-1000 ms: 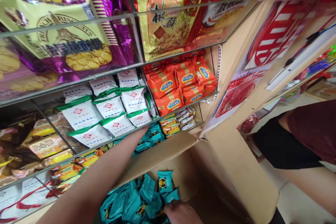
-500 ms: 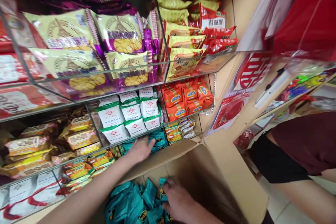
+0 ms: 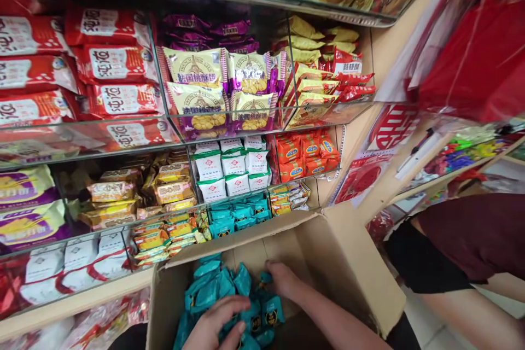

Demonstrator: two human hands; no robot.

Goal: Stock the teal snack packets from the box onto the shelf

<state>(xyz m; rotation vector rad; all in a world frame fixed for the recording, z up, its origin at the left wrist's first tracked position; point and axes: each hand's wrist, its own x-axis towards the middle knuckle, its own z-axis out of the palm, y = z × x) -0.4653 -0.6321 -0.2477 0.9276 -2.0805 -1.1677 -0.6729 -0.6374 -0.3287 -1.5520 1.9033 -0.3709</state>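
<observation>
— Both hands are down in the box [image 3: 361, 284]?
— Yes. Left hand [image 3: 217, 324] lies on the heap of teal packets [image 3: 213, 287], fingers curled over a few of them, though whether it grips any I cannot tell. Right hand [image 3: 283, 279] sits further back by the box's rear wall, fingers bent down among the packets; what it has hold of, if anything, is hidden
— Where does the box stand?
— Just in front of the shelves, flaps open, its left half filled with packets, the right half showing bare cardboard
— Any of the same packets on the shelves?
— A row of them [image 3: 238, 213] sits in the compartment right above the box's back flap, under the white packs [image 3: 233, 169]. Orange packs [image 3: 305, 153] are to the right, yellow bars [image 3: 164, 191] to the left
— Anyone else about?
— A person in a dark red top [image 3: 479, 229] stands at the right edge, near the box
</observation>
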